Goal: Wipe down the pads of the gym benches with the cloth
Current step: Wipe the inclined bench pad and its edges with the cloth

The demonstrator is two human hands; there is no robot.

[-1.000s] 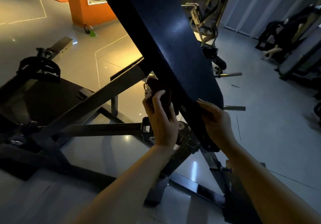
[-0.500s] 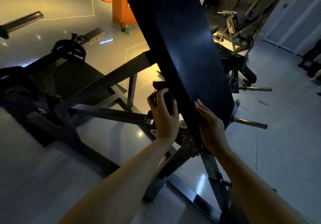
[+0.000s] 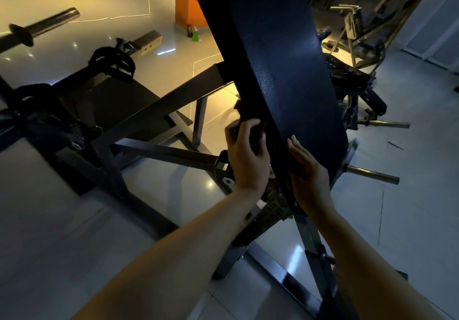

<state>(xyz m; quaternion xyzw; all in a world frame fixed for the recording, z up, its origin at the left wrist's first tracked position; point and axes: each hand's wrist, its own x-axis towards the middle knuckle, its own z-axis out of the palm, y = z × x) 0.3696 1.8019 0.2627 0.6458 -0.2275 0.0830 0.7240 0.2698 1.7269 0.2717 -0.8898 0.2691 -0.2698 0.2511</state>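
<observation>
Two bare hands work in dim light: the left hand (image 3: 247,154) grips a dark bunched cloth (image 3: 244,118), mostly hidden, against the long black textured bench pad's (image 3: 278,54) left edge. The right hand (image 3: 308,170) rests straight-fingered on the pad, whose long axis runs from 11 to 5 o'clock, top cut off.

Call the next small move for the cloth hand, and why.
Probably slide the left hand with the dark cloth further up the pad's left edge: the cloth sits low on that edge, the right hand braces the pad's lower face, and most of the pad lies above.
</observation>
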